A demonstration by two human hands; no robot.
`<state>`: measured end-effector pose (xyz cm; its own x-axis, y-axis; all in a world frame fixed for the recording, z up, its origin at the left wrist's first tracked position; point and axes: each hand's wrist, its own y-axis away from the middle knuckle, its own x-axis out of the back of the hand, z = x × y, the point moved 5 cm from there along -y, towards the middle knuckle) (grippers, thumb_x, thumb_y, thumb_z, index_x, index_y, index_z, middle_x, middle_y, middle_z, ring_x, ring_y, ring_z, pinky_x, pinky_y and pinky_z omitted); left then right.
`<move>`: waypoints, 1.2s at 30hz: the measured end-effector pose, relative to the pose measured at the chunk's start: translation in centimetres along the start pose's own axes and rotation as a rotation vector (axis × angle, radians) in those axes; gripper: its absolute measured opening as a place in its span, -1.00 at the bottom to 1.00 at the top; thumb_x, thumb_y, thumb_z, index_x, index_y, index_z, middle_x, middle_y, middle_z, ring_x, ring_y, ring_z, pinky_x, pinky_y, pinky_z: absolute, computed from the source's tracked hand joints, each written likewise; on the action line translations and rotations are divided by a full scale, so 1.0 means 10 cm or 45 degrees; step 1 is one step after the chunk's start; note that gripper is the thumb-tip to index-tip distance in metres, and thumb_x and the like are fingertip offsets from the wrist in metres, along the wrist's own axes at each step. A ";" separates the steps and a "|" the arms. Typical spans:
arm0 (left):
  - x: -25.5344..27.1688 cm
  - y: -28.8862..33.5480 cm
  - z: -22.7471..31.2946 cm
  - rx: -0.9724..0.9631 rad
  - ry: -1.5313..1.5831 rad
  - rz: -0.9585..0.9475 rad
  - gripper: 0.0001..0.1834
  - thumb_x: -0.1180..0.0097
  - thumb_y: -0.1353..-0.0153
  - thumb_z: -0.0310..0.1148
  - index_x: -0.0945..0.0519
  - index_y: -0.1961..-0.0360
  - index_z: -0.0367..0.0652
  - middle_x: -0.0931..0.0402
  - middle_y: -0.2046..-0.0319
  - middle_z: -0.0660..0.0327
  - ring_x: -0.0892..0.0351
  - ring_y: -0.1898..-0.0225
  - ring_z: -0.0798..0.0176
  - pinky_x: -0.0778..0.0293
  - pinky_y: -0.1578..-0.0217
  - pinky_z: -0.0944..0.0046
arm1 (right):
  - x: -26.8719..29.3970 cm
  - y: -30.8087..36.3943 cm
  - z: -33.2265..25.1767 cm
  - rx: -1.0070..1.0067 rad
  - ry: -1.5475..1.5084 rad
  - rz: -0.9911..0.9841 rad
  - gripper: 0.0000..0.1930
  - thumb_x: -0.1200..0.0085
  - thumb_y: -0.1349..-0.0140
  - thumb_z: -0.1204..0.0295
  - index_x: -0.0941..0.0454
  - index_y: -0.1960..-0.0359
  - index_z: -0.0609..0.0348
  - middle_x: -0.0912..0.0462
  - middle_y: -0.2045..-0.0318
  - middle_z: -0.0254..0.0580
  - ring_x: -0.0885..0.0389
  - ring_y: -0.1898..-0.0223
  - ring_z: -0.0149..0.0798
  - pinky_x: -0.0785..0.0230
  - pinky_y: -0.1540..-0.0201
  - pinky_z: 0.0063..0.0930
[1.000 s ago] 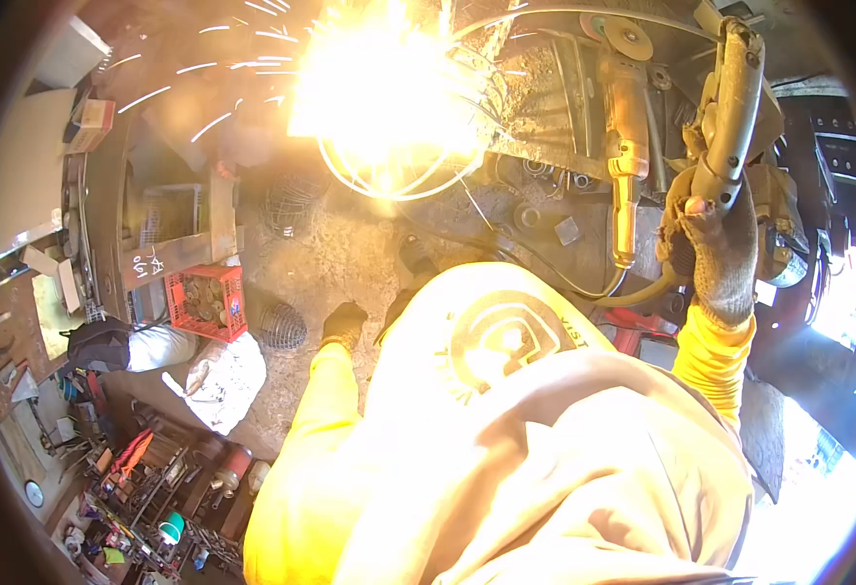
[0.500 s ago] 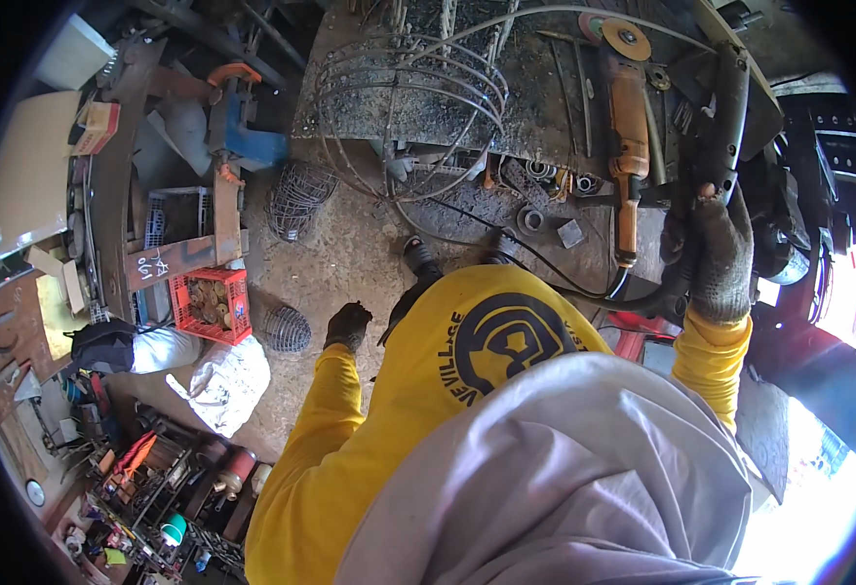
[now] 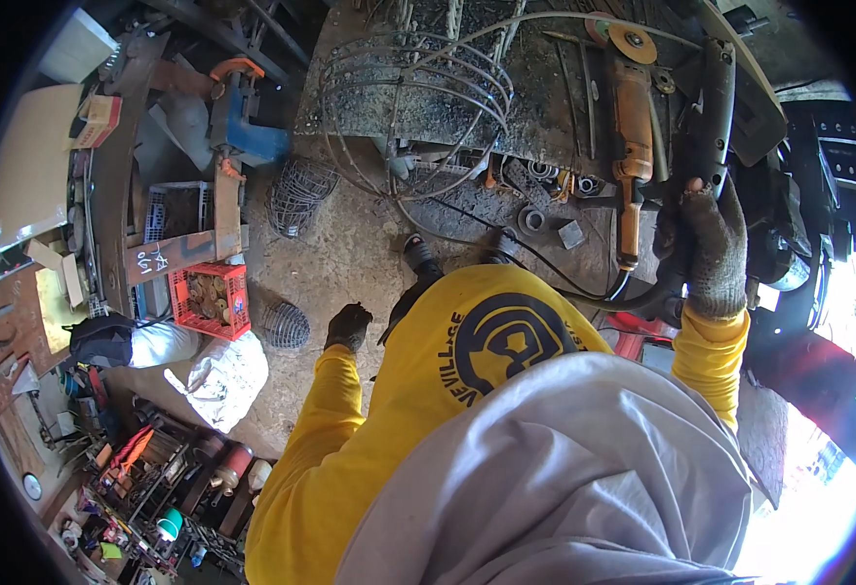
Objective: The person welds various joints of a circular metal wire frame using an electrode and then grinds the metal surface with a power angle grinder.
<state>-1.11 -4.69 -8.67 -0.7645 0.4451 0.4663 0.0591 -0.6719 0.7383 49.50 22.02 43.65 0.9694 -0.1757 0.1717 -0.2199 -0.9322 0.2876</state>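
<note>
My right hand point(image 3: 717, 244), in a grey knit work glove with the thumb tip bare, is closed around the lower end of a grey metal tube with holes point(image 3: 717, 117). The tube points away from me at the bench's right side. Low at my left side hangs my left hand point(image 3: 349, 327), dark-gloved with curled fingers; nothing shows in it. Left of the tube lies an orange angle grinder point(image 3: 632, 136) with a tan disc point(image 3: 633, 43). A round wire frame point(image 3: 413, 107) rests at the bench's front edge and overhangs it.
The metal workbench point(image 3: 545, 127) stands ahead, strewn with rods and debris. A black cable point(image 3: 545, 273) runs beneath the grinder. To the left are wire cages point(image 3: 298, 195), a red crate point(image 3: 212, 300) of discs, a white sack point(image 3: 223, 382) and a blue clamp point(image 3: 245, 127). Bright light enters at lower right.
My right hand and the tube have shifted slightly left, bringing the tube's far end closer to the grinder. My left hand stays low at my side.
</note>
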 end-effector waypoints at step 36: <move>0.29 0.09 0.50 -0.471 -0.836 -0.028 -0.67 -0.04 -0.30 -0.08 -0.67 0.06 0.02 -0.60 -0.07 0.05 -0.53 -0.16 -0.04 -0.47 -0.14 0.02 | 0.06 -0.05 0.00 0.082 -0.003 0.053 -0.47 -0.18 -0.35 0.13 -0.40 -0.14 0.29 -0.54 0.41 -0.24 -0.50 0.57 -0.41 -0.36 0.58 -0.56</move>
<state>-0.05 -1.05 -4.16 -0.2165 0.6441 0.7336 -0.2595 -0.7624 0.5928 50.16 22.37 43.56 0.9597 -0.2156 0.1800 -0.2528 -0.9424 0.2189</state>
